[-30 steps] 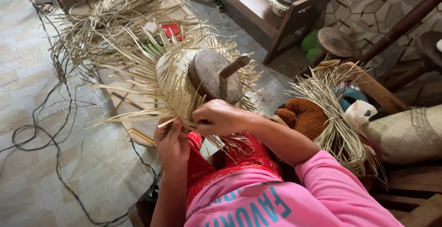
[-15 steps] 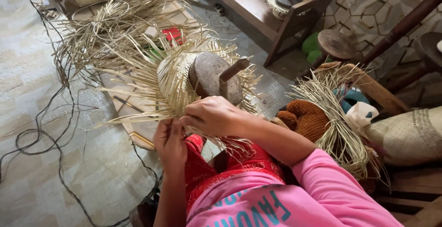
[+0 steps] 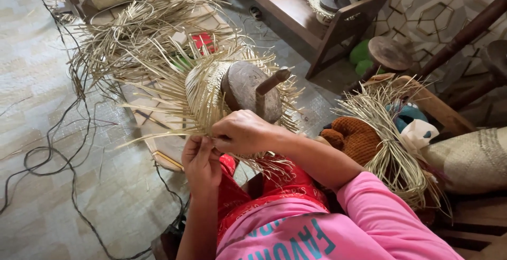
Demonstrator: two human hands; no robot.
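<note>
A patterned tiled floor (image 3: 37, 70) carries a large loose heap of straw strips (image 3: 132, 33), with dark cables (image 3: 47, 154) trailing across it at the left. A wooden bench (image 3: 296, 6) stands at the top. At the right, a tied bundle of straw (image 3: 393, 149) lies beside an orange knitted item (image 3: 355, 138).

At centre, a partly woven straw piece (image 3: 203, 88) is fitted over a round wooden mould (image 3: 248, 91) with a peg handle; unwoven strips fan out from its edge in all directions. The piece sits just above and beyond both hands, resting toward the person's lap.

The right hand (image 3: 244, 132) is clenched over the near edge of the weave, fingers curled on the strips. The left hand (image 3: 200, 159) sits directly below it, touching, with fingertips pinching strips at the same edge. The strands held are too fine to count.
</note>
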